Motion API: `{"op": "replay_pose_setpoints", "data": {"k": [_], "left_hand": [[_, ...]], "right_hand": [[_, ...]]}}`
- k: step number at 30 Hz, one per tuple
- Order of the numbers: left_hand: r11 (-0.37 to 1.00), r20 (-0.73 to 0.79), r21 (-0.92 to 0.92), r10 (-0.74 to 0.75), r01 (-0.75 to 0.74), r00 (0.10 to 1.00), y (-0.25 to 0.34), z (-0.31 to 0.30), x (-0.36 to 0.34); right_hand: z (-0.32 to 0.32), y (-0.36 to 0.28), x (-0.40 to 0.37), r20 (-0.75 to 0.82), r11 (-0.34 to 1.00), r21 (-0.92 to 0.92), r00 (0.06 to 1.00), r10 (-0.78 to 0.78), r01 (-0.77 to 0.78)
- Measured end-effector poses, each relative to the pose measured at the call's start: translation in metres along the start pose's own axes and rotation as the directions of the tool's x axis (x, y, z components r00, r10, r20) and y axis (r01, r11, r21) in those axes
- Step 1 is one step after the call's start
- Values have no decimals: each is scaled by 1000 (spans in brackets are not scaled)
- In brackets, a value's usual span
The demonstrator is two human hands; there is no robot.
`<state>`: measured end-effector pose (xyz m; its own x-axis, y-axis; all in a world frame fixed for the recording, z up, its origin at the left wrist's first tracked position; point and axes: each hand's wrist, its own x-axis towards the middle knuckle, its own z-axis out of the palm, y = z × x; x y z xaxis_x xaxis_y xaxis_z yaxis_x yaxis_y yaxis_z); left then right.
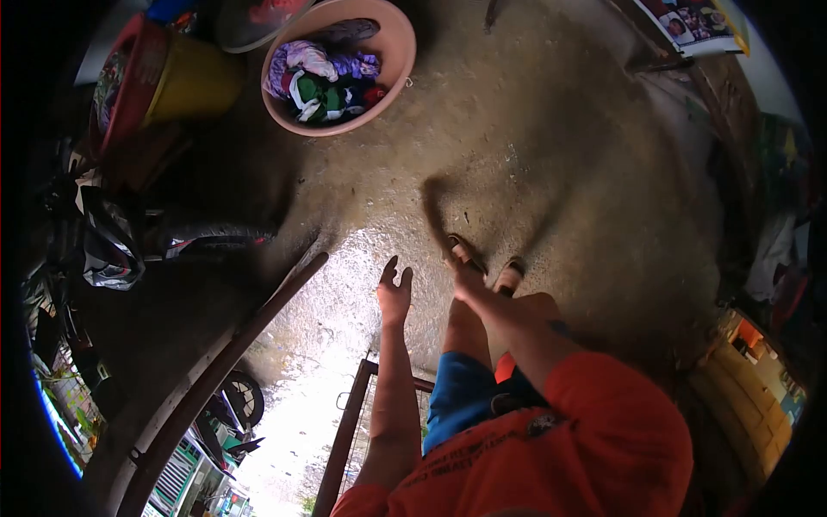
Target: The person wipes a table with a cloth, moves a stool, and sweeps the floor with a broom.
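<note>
My left hand (394, 295) is held out over the wet, shiny floor, its fingers and thumb spread and nothing between them. To its right, my right hand (467, 280) hangs in front of my legs, over one slipper (465, 252). Its fingers look stretched out and blend partly with the dark floor behind; I see nothing held in them. Ahead of both hands, well out of contact, stands a peach plastic basin (401, 52). Crumpled clothes (320, 82) in purple, green, white and red lie inside it.
At upper left are a yellow bucket (194, 86) and a red tub (142, 73). A wooden post (250, 332) and a metal-framed gate (349, 431) flank the bright doorway on my left. A wheel (245, 398) shows outside. Dark wet concrete floor (560, 172) spreads ahead.
</note>
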<state>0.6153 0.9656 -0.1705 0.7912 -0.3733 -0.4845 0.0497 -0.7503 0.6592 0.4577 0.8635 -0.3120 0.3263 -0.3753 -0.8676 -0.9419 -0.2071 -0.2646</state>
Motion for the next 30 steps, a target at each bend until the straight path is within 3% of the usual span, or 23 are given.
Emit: {"op": "replay_pose_setpoints", "data": {"k": [2, 5, 7, 8, 9, 11, 12, 13, 14, 15, 16, 18, 20, 22, 24, 26, 28, 30], "left_hand": [[1000, -38, -18, 11, -12, 999, -8, -1, -13], [1000, -62, -6, -1, 0, 998, -23, 3, -35], [999, -30, -8, -42, 42, 999, -26, 9, -51], [999, -28, -21, -31, 30, 999, -32, 17, -58], [999, -19, -30, -24, 23, 1000, -32, 23, -66], [999, -12, -45, -11, 10, 1000, -30, 38, -78], [998, 11, -52, -40, 40, 999, -21, 42, -86], [997, 12, -71, -33, 34, 999, -19, 49, -92], [996, 14, -89, -28, 29, 1000, -17, 56, -99], [989, 19, -145, -9, 12, 1000, -15, 68, -112], [992, 25, -115, -40, 42, 999, -15, 74, -118], [995, 40, -93, -30, 34, 999, -6, 81, -133], [994, 53, -109, 12, -6, 999, -4, 86, -145], [991, 39, -113, 78, -73, 996, -6, 88, -150], [982, 17, -43, 185, -184, 983, -25, 87, -146], [991, 70, -90, 109, -103, 992, -36, 76, -141], [997, 97, -52, 56, -51, 994, -26, 58, -141], [992, 79, -89, 98, -91, 992, -39, 45, -137]], "right_hand": [[21, -12, -29, 278, 926, -344, 959, -60, 158], [1, 0, -63, 212, 866, -368, 937, -276, 338], [4, 45, -62, 110, 885, -235, 916, -386, 401], [-39, 49, -90, 65, 963, -123, 970, -234, 240], [-57, 76, -89, 18, 956, -200, 976, -217, 216], [-96, 140, -82, -129, 980, -170, 984, -125, 102], [-104, 182, -63, -258, 970, -235, 959, -116, 54], [-139, 196, -59, -132, 987, -152, 991, 33, -53], [-139, 230, -39, -335, 992, -75, 940, 68, -98], [-161, 236, -33, -253, 959, 189, 934, 253, -209], [-158, 236, -23, -243, 940, 242, 923, 299, -241], [-79, 221, -16, -188, 985, 88, 968, 164, -150], [19, 180, -40, 9, 998, -55, 1000, -13, 13], [71, 134, -88, 156, 993, -41, 983, -99, 106], [81, 107, -122, 168, 993, 51, 979, -113, 106], [83, 105, -135, 169, 990, 87, 977, -127, 114], [37, 105, -154, 165, 990, 84, 978, -129, 116], [31, 155, -132, -46, 956, 16, 955, -291, 292]]}}
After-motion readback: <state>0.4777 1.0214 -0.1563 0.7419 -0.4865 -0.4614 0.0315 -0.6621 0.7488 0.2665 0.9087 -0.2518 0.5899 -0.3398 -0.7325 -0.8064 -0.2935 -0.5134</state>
